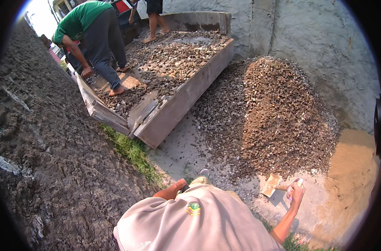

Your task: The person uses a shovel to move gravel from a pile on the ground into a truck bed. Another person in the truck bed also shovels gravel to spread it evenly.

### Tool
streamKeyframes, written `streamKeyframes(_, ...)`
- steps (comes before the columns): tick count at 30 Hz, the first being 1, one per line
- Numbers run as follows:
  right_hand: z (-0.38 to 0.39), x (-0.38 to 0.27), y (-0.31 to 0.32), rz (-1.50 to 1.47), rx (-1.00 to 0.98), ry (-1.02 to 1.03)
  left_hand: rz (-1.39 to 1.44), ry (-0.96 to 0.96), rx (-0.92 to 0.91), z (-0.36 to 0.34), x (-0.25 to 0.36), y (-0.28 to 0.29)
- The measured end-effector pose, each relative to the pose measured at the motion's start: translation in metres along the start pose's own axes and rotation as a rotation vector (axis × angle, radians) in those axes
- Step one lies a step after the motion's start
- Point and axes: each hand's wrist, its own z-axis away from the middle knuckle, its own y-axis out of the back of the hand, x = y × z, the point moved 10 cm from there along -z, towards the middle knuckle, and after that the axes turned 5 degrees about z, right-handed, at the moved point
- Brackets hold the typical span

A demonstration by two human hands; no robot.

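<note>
My right hand [297, 191] is closed round the grip of a shovel, out to the right of my body. The shovel's pale, dusty blade [272, 185] points left and sits near the ground at the foot of a tall heap of gravel [282, 113]. A short stretch of its shaft shows between blade and hand. Close against the left side of my shirt is my left hand [175, 190], bent in toward my waist. Its fingers are too hidden to read, and a dark thing shows beside it.
A truck bed [194, 92] with low side boards holds more gravel. In it a person in a green shirt [88, 21] bends over barefoot; another person's bare legs [152, 25] stand behind. A rough grey wall [316, 33], brown sand [351, 163], grass [132, 152] and a thick tree trunk [60, 159] surround me.
</note>
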Motion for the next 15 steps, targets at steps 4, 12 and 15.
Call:
streamKeyframes(4,0.008,0.015,0.024,-0.039,0.045,-0.003,0.070,0.030,0.080,-0.044,0.063,0.066)
streamKeyframes(12,0.024,0.009,0.037,-0.024,0.146,0.007,0.324,-0.084,0.188,-0.052,0.132,0.112)
streamKeyframes(15,0.027,0.011,0.046,-0.042,0.184,-0.013,0.275,-0.100,0.077,-0.034,0.134,0.093)
